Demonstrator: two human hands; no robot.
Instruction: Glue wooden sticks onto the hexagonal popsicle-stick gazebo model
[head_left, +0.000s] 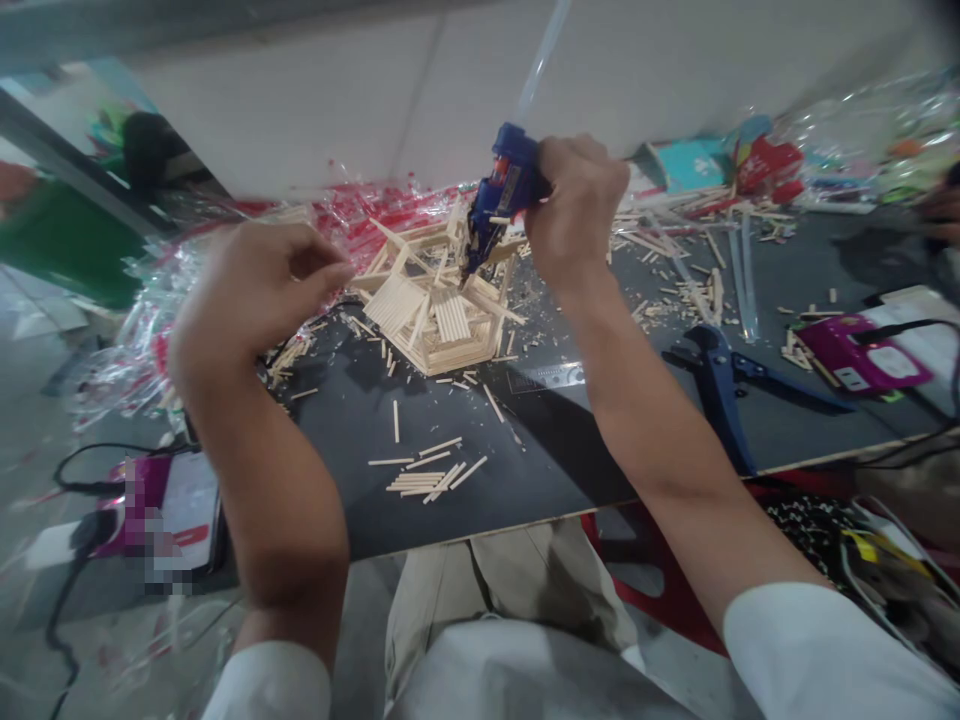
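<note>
Right hand [576, 205] grips a blue plastic glue gun [506, 185], nozzle [466, 273] at the angular wooden-stick model [452, 316]; left of it, left hand [251, 285] curls, any pinch unclear.

Soft, muted light, its direction hard to pin down, falls across a dark tabletop [480, 415], where a pale wooden frame [450, 320] near the middle shows some of the clearest detail. A deep shadow slants along the inner side of the right forearm [637, 400] toward the near edge, and a ruler [551, 376] beside it catches a pale glint. Clear plastic wrappers [150, 330] sparkle past the left edge. Blur softens the left of the two hands [240, 290] and smears the surroundings outward; wide-angle distortion stretches the white sleeves [832, 650]. Coarse pixels partly cover a phone [199, 487].
</note>
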